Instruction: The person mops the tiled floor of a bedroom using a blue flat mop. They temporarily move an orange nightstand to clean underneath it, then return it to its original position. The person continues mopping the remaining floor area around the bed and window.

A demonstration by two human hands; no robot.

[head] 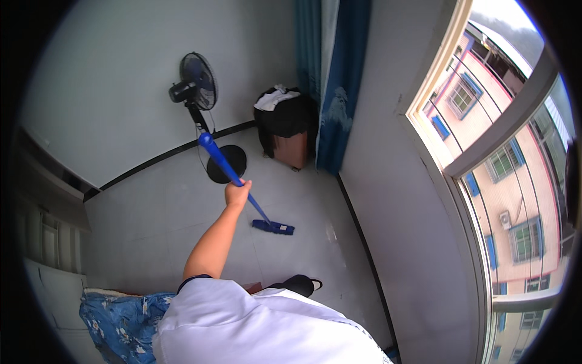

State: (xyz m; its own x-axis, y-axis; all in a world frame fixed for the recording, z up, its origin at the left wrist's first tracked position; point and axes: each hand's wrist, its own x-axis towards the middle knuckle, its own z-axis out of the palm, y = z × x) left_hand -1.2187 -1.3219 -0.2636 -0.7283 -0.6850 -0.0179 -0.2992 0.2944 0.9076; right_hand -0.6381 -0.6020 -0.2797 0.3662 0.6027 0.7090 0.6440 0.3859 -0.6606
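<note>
My left hand point(237, 193) is closed around the blue handle of a floor broom point(223, 161), a little below its upper end. The handle slants down to the right, and the blue broom head point(273, 227) rests on the grey tiled floor point(191, 227). Past the handle's upper end, a black pedestal fan point(199, 82) stands on a round black base point(232, 159), which the handle partly covers in this view. My right hand is out of view. A white shirt covers my body at the bottom of the picture.
By the far corner, dark and white clothes point(284, 111) lie over a brown suitcase or box point(291, 150) beside a blue curtain point(341, 100). A window point(493, 154) is in the right wall. Blue floral bedding point(122, 325) is at lower left. A black shoe point(300, 285) shows near my body.
</note>
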